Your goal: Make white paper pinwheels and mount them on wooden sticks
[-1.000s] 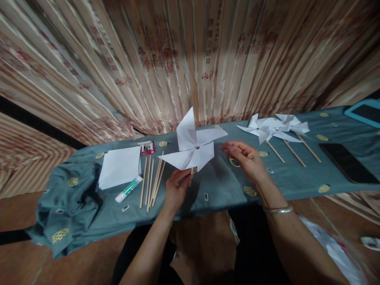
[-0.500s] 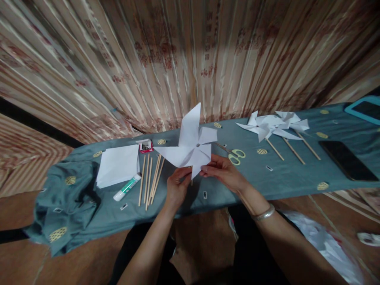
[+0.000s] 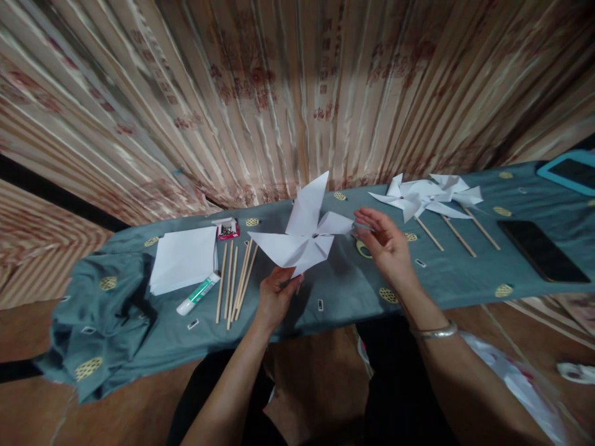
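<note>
Above teal-clothed tabletop (image 3: 353, 291), before striped curtain, left hand (image 3: 274, 300) with fingers pinched on stick of white paper pinwheel (image 3: 304, 238), right hand (image 3: 388, 248) open at blade tip: best flicked lightly, stick upright.

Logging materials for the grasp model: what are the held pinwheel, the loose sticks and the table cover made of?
Pinwheel, stem pinched in the left hand: white paper, matte; creased, folded blades. Its stem is mostly hidden.
Loose sticks: likely bare wood or bamboo; pale tan, thin, straight, no gloss.
Table cover: woven cloth, teal with gold motifs, slight sheen; it bunches in soft folds at the left end.
</note>
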Demonstrator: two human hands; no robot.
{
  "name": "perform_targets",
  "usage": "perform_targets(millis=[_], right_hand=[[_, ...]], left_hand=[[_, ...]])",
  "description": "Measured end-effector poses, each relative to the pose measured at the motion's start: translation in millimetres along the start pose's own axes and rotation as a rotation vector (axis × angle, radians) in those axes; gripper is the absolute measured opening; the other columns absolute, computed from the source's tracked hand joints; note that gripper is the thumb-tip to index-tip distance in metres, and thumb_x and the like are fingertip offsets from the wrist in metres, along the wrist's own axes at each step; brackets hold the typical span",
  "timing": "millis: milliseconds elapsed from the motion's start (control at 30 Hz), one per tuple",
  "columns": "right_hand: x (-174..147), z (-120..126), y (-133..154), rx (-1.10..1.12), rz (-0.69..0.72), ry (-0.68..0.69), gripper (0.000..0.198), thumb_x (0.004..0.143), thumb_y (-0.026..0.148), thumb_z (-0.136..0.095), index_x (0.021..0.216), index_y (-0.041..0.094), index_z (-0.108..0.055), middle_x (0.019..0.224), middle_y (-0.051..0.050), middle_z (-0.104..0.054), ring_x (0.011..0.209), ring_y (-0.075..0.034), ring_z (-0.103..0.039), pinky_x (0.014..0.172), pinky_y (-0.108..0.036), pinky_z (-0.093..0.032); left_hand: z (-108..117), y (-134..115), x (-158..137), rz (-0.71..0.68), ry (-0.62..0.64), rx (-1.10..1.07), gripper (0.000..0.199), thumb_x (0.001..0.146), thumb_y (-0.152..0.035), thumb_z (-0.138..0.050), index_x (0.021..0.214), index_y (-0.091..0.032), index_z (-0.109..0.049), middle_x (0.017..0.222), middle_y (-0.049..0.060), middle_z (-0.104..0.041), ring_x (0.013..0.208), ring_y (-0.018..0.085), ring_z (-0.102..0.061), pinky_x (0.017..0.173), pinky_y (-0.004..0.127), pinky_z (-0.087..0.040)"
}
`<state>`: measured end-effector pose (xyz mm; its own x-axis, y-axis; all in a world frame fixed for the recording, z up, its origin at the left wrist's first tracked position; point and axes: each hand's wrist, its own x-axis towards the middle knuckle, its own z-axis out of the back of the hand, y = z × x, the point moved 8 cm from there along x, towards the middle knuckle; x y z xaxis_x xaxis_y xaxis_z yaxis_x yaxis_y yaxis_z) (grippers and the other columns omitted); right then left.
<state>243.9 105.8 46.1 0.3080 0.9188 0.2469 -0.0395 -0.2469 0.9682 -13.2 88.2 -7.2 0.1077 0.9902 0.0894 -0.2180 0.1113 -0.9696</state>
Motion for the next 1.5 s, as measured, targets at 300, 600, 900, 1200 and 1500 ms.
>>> perform_targets(millis=[300,600,900,1200,1500], right_hand=[[-12.5,-27.4,-18.7,0.031,-0.174,0.146,0.034,0.070,0.055,-0.080,0.085,0.024,-0.072,0.079,-0.002,-0.075,0.078,-0.021,-0.070,0.077,-0.036,-0.055],[-83.9,-101.7,-36.8,0.114,-0.604,0.797,0.047,0.071,0.061,-0.078,0.085,0.017,-0.073,0.077,-0.007,-0.077,0.069,-0.015,-0.071,0.057,-0.023,-0.051],[-22.8,-27.1,-4.1,0.276,-0.426,0.392,0.029,0.071,0.048,-0.083,0.082,0.022,-0.076,0.069,-0.001,-0.074,0.054,-0.010,-0.061,0.048,-0.021,-0.046],[-10.5,-36.1,-22.8,0.167,-0.291,0.213,0.045,0.056,0.046,-0.091,0.092,0.026,-0.074,0.081,0.001,-0.076,0.079,-0.016,-0.070,0.075,-0.031,-0.057],[-64.6,-90.8,-21.7,0.261,-0.506,0.573,0.043,0.066,0.041,-0.086,0.100,0.019,-0.072,0.076,-0.002,-0.076,0.060,-0.012,-0.068,0.051,-0.021,-0.050]], left_hand=[[-3.2,0.6,1.0,0.017,0.006,-0.016,0.016,0.079,-0.030,-0.071,0.089,-0.021,-0.081,0.093,0.006,-0.078,0.089,0.022,-0.071,0.085,0.034,-0.054],[3.6,-1.5,3.3,-0.017,-0.025,0.042,0.013,0.077,-0.026,-0.069,0.083,-0.021,-0.080,0.091,0.005,-0.078,0.090,0.022,-0.072,0.085,0.033,-0.055],[9.3,2.3,-0.1,0.027,-0.038,0.038,0.015,0.076,-0.033,-0.071,0.083,-0.023,-0.080,0.088,0.003,-0.080,0.088,0.023,-0.074,0.084,0.035,-0.055],[1.4,1.7,-1.3,0.014,0.001,0.032,0.013,0.077,-0.031,-0.071,0.083,-0.025,-0.081,0.089,0.004,-0.080,0.088,0.022,-0.073,0.086,0.035,-0.055],[1.0,-2.3,-0.4,-0.028,0.018,0.040,0.014,0.079,-0.026,-0.068,0.085,-0.024,-0.080,0.089,0.005,-0.077,0.088,0.021,-0.070,0.085,0.033,-0.055]])
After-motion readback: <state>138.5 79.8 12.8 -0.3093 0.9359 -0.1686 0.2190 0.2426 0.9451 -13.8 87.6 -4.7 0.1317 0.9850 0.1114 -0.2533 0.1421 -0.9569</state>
